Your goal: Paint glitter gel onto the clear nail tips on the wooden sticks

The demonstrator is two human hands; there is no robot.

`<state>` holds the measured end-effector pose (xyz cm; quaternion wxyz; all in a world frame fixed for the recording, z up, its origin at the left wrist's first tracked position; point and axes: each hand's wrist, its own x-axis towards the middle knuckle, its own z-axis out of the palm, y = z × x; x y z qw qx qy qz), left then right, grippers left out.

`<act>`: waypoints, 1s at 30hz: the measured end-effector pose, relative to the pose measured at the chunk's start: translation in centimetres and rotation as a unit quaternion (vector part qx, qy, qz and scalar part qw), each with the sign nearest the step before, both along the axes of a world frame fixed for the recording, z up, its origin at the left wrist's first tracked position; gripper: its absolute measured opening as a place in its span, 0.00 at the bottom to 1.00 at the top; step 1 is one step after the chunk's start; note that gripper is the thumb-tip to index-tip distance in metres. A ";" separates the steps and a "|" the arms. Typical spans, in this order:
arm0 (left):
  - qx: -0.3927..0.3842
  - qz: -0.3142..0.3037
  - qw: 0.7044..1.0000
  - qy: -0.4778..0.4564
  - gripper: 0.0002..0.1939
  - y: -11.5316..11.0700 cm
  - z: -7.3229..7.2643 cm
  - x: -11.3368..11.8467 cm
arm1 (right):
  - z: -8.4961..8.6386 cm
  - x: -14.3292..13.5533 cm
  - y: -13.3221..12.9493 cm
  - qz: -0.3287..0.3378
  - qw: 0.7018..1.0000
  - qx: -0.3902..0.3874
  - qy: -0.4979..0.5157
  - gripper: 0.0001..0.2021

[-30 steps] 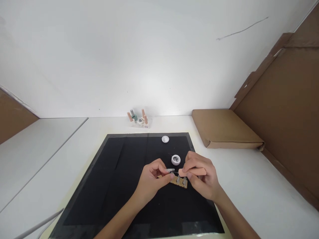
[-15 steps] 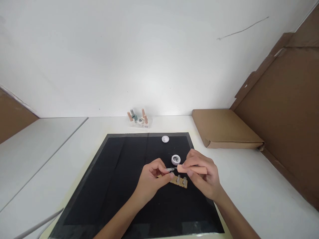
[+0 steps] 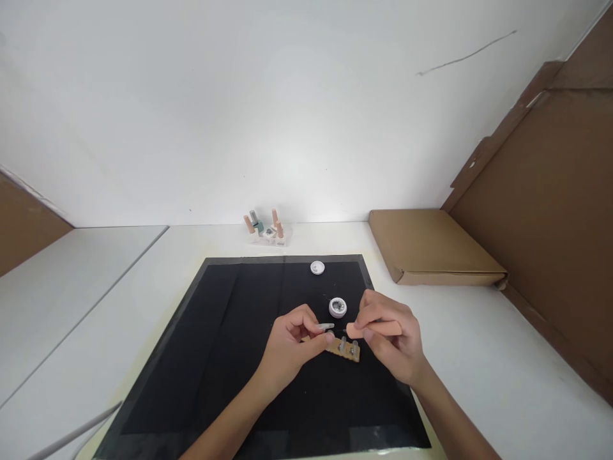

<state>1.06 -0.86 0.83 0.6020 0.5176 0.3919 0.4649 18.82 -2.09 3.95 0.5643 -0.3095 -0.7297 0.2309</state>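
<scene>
A black mat (image 3: 239, 383) is spread beneath 2 hands. A peach-handled brush (image 3: 378, 328) is gripped in the right hand (image 3: 395, 351). A tan strip (image 3: 334, 348) is partly covered by the left hand (image 3: 297, 338); beyond it, a white jar (image 3: 338, 315) is placed. A pale nail tip (image 3: 326, 326) is pinched between left thumb and finger.

we see a peach brush handle (image 3: 390, 328), a whitish nail tip (image 3: 326, 326), a tan strip (image 3: 348, 355), a white jar (image 3: 338, 315) and lid (image 3: 317, 268), a black mat (image 3: 215, 358) edged in grey, a white tabletop (image 3: 483, 345) and a brown box (image 3: 435, 243).
</scene>
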 end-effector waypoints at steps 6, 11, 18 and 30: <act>-0.004 -0.001 1.000 -0.010 0.16 0.0 0.0 0.0 | 0.0 0.1 0.0 0.004 1.000 -0.010 -0.003 0.08; -0.010 0.013 1.000 -0.026 0.13 0.1 0.2 -0.2 | -0.8 0.3 0.1 0.003 0.996 -0.048 0.070 0.08; -0.009 -0.008 1.000 -0.025 0.07 -0.2 0.4 -0.3 | -1.5 0.1 0.1 0.026 0.985 -0.081 0.149 0.06; 0.047 -0.040 0.997 0.037 0.09 -0.3 0.4 -0.3 | -0.5 -0.4 -0.1 0.025 0.990 -0.121 0.071 0.13</act>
